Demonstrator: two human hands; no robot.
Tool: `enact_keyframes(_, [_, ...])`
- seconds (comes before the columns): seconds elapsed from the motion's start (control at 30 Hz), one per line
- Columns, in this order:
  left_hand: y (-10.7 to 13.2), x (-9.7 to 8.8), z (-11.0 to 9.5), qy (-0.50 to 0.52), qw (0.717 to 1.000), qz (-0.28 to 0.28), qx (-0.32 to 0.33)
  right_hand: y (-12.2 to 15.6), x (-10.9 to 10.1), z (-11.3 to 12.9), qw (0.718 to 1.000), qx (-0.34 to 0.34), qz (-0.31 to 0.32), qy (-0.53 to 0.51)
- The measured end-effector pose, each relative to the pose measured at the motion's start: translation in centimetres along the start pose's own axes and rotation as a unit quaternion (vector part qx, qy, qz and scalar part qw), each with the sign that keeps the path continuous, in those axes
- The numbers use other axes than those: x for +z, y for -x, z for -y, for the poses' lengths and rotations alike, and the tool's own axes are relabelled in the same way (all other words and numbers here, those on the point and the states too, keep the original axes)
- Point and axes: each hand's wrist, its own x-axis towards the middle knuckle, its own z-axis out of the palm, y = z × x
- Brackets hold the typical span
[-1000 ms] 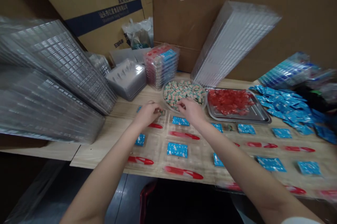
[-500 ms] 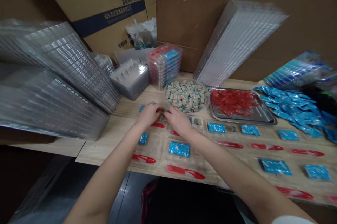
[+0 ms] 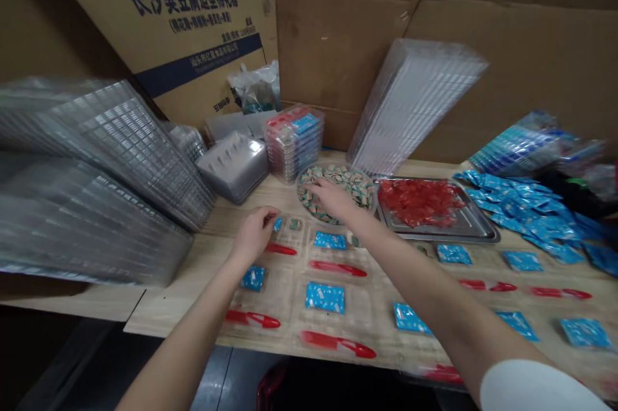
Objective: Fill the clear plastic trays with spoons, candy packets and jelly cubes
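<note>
Candies (image 3: 350, 182) fill a dish (image 3: 305, 212); right hand (image 3: 332, 200) crosses its rim; left hand (image 3: 254, 235) apart.

A: Worktop (image 3: 154, 311)?
B: Wood-grain laminate, smooth, matt.
A: Tray (image 3: 434, 235)?
B: Stainless steel, smooth, lightly glossy.
A: Sachets (image 3: 325, 297)?
B: Blue plastic film, glossy.
A: Bowl (image 3: 374, 198), stacked trays (image 3: 415, 102)?
B: Clear plastic, smooth, glossy.
A: Boxes (image 3: 338, 57)?
B: Brown cardboard, matt.
</note>
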Motion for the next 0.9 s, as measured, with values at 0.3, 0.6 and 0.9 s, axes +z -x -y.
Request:
enact_keyframes(0.3, [-2.4, 1.2, -3.1, 0.136, 0.990, -0.020, -0.024, -0.5, 0.6, -2.6, 0.969, 0.090, -0.053, -0.225])
enact_keyframes(0.6, [-7.4, 8.1, -7.8, 0.397, 0.908, 0.071, -0.110, 2.4, -1.1, -2.9, 0.830, 0.227, -0.074, -0.504])
enact_keyframes(0.9, [-7.1, 9.4, -7.5, 0.452, 0.873, -0.004, -0.184, 3.4, -1.6, -2.1, 0.795, 0.274, -0.144, -0.522])
